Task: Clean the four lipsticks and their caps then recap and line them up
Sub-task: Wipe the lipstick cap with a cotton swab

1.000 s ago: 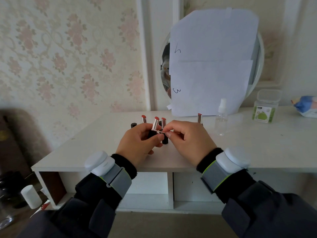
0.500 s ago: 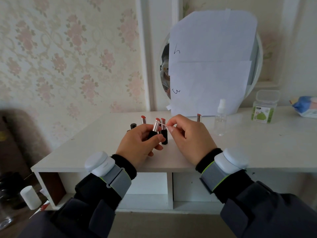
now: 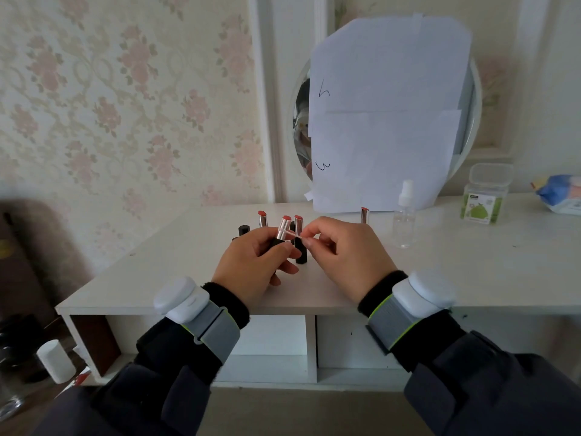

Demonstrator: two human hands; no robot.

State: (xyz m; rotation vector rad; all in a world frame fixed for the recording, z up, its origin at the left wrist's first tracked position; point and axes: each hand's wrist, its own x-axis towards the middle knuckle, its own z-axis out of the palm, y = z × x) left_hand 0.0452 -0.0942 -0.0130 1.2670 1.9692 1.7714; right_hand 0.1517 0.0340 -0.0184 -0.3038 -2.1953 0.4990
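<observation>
My left hand (image 3: 251, 269) grips an uncapped lipstick (image 3: 283, 228) by its black base, red tip tilted up. My right hand (image 3: 345, 256) pinches a thin cotton swab (image 3: 292, 235) whose tip lies against the lipstick's silver tube. Three more uncapped lipsticks stand on the white table (image 3: 471, 262): one at the back left (image 3: 262, 218), one just behind my hands (image 3: 299, 240), one to the right (image 3: 364, 214). A black cap (image 3: 243, 230) stands behind my left hand; other caps are hidden.
A clear spray bottle (image 3: 405, 215) stands to the right of my hands. A clear box with a green label (image 3: 485, 195) and a blue packet (image 3: 559, 193) sit at the far right. A round mirror covered with paper sheets (image 3: 383, 114) leans against the wall.
The swab in my right hand has slid up the lipstick's tube from near the base towards the middle. Both hands have risen slightly.
</observation>
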